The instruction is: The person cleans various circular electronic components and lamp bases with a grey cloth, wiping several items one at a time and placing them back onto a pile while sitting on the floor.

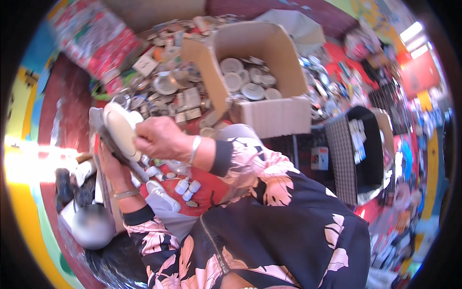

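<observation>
My right hand (160, 139) grips a cream-coloured round disc-shaped fitting (120, 132) by the whitish part at its back. The disc stands on edge, facing left, against a dark grey flat pad or slab (139, 171). Behind that slab, my left hand (113, 164) supports it with the palm, fingers partly hidden. Below my hands, several white bulb-like pieces (181, 186) lie on a red floor covering (213, 188) beside my grey shoe (162, 195). An open cardboard box (278, 113) in front of me holds several round white fittings (252, 91).
A heap of mixed small parts and boxes (189, 99) spreads left of and behind the cardboard box. To the right stands a dark patterned bin (341, 162) with white packages (357, 139). A red floral sack (97, 47) leans at the upper left. Black plastic (115, 260) lies at lower left.
</observation>
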Action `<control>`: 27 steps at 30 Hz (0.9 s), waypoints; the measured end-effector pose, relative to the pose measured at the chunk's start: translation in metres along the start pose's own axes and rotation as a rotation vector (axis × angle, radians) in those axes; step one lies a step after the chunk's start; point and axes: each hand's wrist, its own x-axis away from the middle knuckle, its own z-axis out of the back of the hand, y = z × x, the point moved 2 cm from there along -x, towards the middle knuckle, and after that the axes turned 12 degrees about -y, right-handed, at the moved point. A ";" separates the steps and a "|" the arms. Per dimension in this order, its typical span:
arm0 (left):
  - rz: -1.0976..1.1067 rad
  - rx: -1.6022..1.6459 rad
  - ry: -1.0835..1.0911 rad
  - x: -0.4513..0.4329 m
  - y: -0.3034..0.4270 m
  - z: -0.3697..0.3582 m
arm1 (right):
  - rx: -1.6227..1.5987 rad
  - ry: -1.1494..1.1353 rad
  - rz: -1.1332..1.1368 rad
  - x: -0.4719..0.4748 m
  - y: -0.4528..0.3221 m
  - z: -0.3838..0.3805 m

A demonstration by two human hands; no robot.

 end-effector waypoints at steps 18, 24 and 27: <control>0.162 0.103 -0.186 0.046 -0.043 -0.047 | -0.255 -0.068 -0.210 0.078 0.024 0.023; 0.228 0.035 -0.185 0.072 -0.056 -0.033 | -0.274 -0.117 -0.273 0.095 0.026 0.009; 0.103 -0.024 -0.069 0.086 -0.046 -0.060 | -0.373 -0.133 -0.349 0.097 0.032 0.016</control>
